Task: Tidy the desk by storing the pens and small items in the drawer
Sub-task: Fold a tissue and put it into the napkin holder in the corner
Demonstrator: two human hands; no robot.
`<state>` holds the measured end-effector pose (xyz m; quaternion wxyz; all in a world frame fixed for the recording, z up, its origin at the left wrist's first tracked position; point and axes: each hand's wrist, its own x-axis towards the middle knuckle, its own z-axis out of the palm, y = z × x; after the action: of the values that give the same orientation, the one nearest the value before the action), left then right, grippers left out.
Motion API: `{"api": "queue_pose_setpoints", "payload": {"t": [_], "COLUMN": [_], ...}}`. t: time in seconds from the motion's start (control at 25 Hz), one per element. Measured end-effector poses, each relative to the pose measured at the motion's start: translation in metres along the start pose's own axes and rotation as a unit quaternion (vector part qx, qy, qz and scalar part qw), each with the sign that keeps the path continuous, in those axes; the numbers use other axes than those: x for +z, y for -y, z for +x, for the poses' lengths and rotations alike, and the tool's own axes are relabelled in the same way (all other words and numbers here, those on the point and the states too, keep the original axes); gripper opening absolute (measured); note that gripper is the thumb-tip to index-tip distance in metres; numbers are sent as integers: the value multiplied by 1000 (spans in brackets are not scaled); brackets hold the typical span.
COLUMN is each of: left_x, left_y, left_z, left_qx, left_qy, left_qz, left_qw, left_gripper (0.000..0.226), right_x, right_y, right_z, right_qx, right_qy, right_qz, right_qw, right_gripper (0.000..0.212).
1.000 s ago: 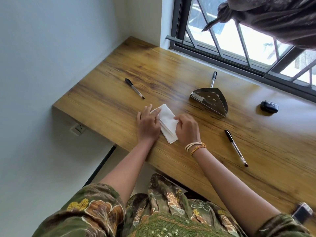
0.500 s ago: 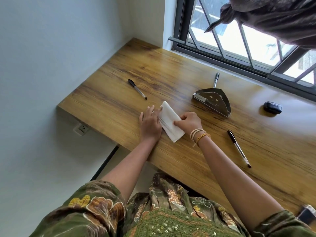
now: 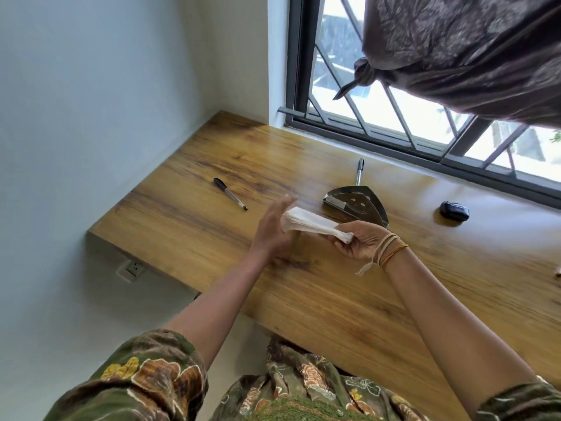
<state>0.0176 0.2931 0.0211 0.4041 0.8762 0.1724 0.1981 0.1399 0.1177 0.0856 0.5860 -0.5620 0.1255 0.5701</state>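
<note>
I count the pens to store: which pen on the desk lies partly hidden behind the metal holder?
The pen near the window; the holder covers its lower end. The black-capped pen lies fully exposed.

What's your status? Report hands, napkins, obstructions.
Right hand grips napkin stack above desk. Left hand open, flat against stack's end. Nothing obstructing.

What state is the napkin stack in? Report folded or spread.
Folded: the napkin stack is a compact layered wad, pinched by the right hand.

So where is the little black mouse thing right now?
The small black oval mouse lies on the wooden desk at the right of the head view, below the window sill, right of the metal triangular napkin holder.
</note>
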Motion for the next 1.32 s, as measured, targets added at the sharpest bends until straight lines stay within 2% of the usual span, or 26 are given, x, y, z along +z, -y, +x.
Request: {"api": "queue_pose_setpoints", "payload": {"t": [0.08, 0.2, 0.28, 0.4, 0.52, 0.64, 0.8, 0.88, 0.96, 1.12, 1.32], "left_x": [-3, -8, -11, -5, 5, 12, 21, 24, 26, 33, 39], "left_y": [-10, -30, -44, -59, -67, -77, -86, -82, -77, -63, -44], "left_z": [22, 52, 66, 86, 108, 127, 149, 156, 158, 154, 148], "left_qx": [-11, -43, -38, -42, -49, -30, -16, -12, -3, 14, 3], "left_qy": [-8, 64, 89, 87, 95, 105, 120, 134, 155, 172, 168], "left_qz": [-58, -125, -125, -157, -166, -164, -140, -120, -112, -93, -71], "left_qw": [998, 989, 987, 983, 980, 980, 983, 984, 982, 981, 983], "left_gripper": [51, 29, 26, 28, 31, 26, 29, 27, 18, 16, 22], "right_x": [-7, -20, -24, -32, -35, -41, -54, -62, -67, -71, -74], "right_y": [5, 13, 21, 34, 41, 45, 51, 52, 52, 45, 36], "right_z": [-9, -18, -25, -34, -44, -46, -33, -24, -16, -7, 4], "right_qx": [-3, -17, -44, -153, -291, -378, -449, -468, -470, -463, -445], "right_qy": [17, 41, 2, -90, -136, -190, -287, -329, -347, -356, -354], "right_qz": [19, 45, -3, -65, -109, -192, -283, -309, -321, -354, -363], "right_qw": [1000, 998, 999, 982, 941, 885, 798, 760, 745, 731, 738], "right_gripper": [22, 34, 37, 59, 45, 28, 44, 39, 28, 20, 22]}}
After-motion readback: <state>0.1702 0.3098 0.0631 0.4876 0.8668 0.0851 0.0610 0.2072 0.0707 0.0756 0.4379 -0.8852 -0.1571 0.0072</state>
